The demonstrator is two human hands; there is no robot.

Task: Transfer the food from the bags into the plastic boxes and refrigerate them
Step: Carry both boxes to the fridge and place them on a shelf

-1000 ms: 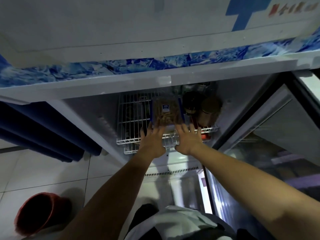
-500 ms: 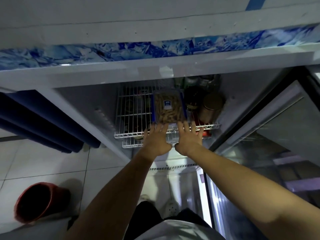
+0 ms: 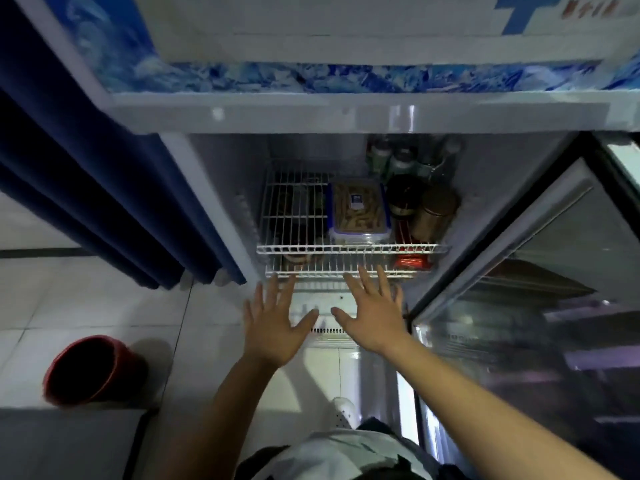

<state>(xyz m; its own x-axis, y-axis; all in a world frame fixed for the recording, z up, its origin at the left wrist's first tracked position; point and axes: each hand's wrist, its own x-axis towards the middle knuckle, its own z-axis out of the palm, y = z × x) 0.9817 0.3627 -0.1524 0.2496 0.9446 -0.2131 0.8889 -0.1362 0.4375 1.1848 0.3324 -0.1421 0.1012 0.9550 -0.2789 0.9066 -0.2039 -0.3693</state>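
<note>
Plastic box (image 3: 358, 211) is now sitting alone on the wire shelf (image 3: 349, 250) in the fridge, and I am pulling back my left hand (image 3: 273, 327) and right hand (image 3: 372, 315), both released with fingers spread, so this box is refrigerated.

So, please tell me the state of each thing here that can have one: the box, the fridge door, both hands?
plastic box: lid on, filled, standing on the wire shelf
fridge door: open
left hand: open, fingers spread, holding nothing
right hand: open, fingers spread, holding nothing
red bucket: lying tilted on the floor
</note>
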